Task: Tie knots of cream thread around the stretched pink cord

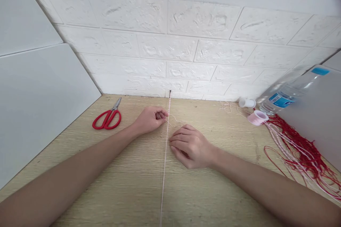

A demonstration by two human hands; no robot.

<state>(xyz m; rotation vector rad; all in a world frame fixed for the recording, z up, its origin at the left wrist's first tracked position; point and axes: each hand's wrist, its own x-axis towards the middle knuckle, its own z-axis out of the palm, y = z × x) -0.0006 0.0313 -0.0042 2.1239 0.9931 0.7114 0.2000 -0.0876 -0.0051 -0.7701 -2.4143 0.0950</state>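
Observation:
A pale pink cord (164, 170) stretches taut from a dark fixing point at the foot of the wall toward the near edge of the view. Its far part is a thicker, braided-looking section (169, 104), dark at the tip. At the lower end of that section, my left hand (153, 118) pinches a thin pale thread (176, 121) against the cord. The thread loops across to my right hand (190, 145), just right of the cord, with fingers curled together. Its fingertips seem to grip the thread's loose part, though the palm side is hidden.
Red-handled scissors (108, 117) lie left of my left hand. At right are a white spool (247, 103), a pink thread spool (258, 117), a water bottle (289, 95) and a heap of red and pink cords (306, 152). A white brick-pattern wall (183, 48) bounds the wooden table (119, 184).

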